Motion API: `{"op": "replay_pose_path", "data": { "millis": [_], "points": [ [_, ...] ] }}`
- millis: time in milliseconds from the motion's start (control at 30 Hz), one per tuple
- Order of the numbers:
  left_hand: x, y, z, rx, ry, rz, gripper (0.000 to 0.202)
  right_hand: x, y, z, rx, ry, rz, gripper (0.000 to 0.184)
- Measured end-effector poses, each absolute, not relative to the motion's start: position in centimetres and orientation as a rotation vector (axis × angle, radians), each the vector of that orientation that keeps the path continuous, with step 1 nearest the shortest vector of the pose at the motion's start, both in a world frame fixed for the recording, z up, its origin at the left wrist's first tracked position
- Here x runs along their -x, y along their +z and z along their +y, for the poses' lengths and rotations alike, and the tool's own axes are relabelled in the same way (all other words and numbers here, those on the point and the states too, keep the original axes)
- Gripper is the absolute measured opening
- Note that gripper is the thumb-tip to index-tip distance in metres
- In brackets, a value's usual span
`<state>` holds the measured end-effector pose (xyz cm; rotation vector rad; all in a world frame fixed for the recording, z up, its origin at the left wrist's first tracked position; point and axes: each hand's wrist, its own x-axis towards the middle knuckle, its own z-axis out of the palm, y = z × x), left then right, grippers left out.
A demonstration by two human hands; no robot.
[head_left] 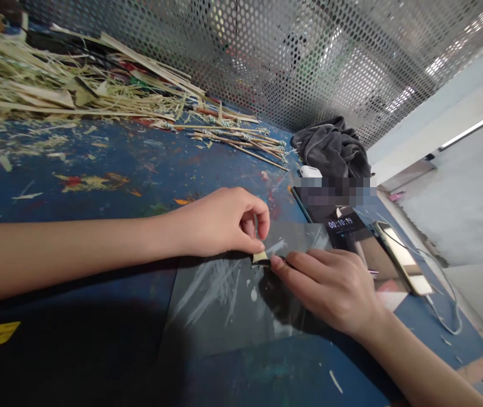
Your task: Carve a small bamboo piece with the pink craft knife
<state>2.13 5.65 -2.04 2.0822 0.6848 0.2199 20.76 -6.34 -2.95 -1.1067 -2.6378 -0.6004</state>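
Over a scuffed dark grey mat (207, 299), my left hand (235, 220) has its fingers curled, and its thumb presses the top of a small pale piece of straw-like strip (260, 256). My right hand (330, 282) comes from the right with its fingers closed on a thin dark blade-like tool (262, 263). The tool's narrow end lies along the lower edge of the pale piece. Most of the tool is hidden under my right fingers, so its exact kind does not show.
A heap of straw-like strips (75, 96) lies at back left, beside several thin sticks (241, 141). Grey cloth (332, 147) sits against the perforated metal panel (262, 62). A phone timer (345, 222) and another phone (402, 257) with a cable are at right. Scraps litter the blue table (97, 203).
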Motion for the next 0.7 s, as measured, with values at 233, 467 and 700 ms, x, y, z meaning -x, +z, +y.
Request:
{"op": "replay_pose_path", "data": {
  "millis": [233, 467, 700],
  "points": [
    [-2.2, -2.2, 6.0, -2.074, 0.185, 0.690, 0.009, -22.0, -3.7, -6.6, 1.088, -0.663, -2.490, 0.003],
    [-2.2, -2.2, 6.0, -2.081, 0.192, 0.689, 0.010, -22.0, -4.1, -6.2, 1.122, -0.577, -2.532, 0.008],
    [-2.1, -2.4, 6.1, -2.068, 0.226, 0.645, 0.012, -22.1, -3.9, -5.8, 1.073, -0.408, -2.593, 0.018]
  ]
}}
